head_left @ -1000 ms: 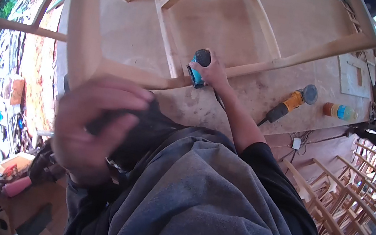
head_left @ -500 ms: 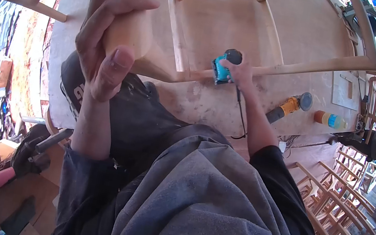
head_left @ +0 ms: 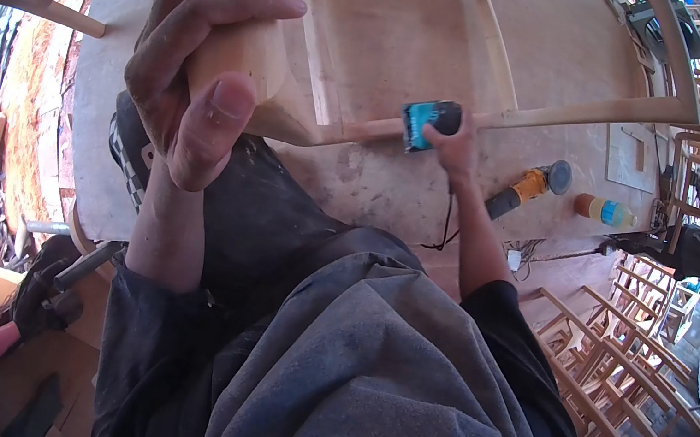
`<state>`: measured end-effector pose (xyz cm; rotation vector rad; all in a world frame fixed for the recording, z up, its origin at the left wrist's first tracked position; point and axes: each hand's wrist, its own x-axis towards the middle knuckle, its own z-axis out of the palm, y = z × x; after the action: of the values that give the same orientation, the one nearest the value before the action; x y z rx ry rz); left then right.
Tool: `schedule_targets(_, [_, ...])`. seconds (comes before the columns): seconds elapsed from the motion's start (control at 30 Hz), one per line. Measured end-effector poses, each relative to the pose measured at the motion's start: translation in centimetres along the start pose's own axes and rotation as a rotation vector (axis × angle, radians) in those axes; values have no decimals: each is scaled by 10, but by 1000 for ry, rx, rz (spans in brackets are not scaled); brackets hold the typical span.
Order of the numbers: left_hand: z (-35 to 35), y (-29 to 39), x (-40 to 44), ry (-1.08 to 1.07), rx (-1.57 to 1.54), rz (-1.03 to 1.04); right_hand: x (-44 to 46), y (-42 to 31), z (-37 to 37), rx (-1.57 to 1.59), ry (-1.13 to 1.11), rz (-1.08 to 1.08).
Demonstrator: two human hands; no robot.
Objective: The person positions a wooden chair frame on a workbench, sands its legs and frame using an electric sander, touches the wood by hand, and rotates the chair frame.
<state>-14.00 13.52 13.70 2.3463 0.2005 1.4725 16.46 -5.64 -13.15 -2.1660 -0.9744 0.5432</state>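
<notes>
Fingers (head_left: 218, 8) of the left hand (head_left: 173, 66) spread in loose curves, thumb apart; those of the right hand (head_left: 454, 146) close round a teal sander (head_left: 420, 122). A broad tabletop (head_left: 573, 66) spans beneath a wooden frame (head_left: 574, 118). The left hand is at the frame's thick post; whether it grips, I cannot tell. An orange grinder (head_left: 527, 187) lies beyond the right forearm. The sander is against the near rail. Right of the grinder is a bottle (head_left: 602, 210).

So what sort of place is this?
Probably a furniture workshop: the right hand holds a teal power tool on a wooden frame, a yellow power tool lies nearby, and more bare wooden pieces crowd the floor at the right.
</notes>
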Motion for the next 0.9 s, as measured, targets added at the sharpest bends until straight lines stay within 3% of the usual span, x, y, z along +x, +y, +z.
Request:
schedule_targets(0.1, [-2,-4,-3,-13,-2,0,36,67,-30,-61,129,-53])
schedule_targets(0.27, [-1,-1,-3,-6,13,-37,51,62,-67,-289,191,-34])
schedule_targets(0.47, [2,-1,-4,21,6,-36,-6,39,10,179,110,14])
schedule_targets(0.6, [5,-1,-3,46,13,-17,-57,0,65,-6,44,-228])
schedule_targets(0.67, [7,2,-2,74,-29,-50,-72,-23,75,-1,62,-235])
schedule_targets(0.77, [6,-2,-2,98,-79,-67,-75,-21,65,-4,51,-167])
schedule_targets(0.9, [3,-1,-2,61,-44,-75,-40,21,18,-155,125,-235])
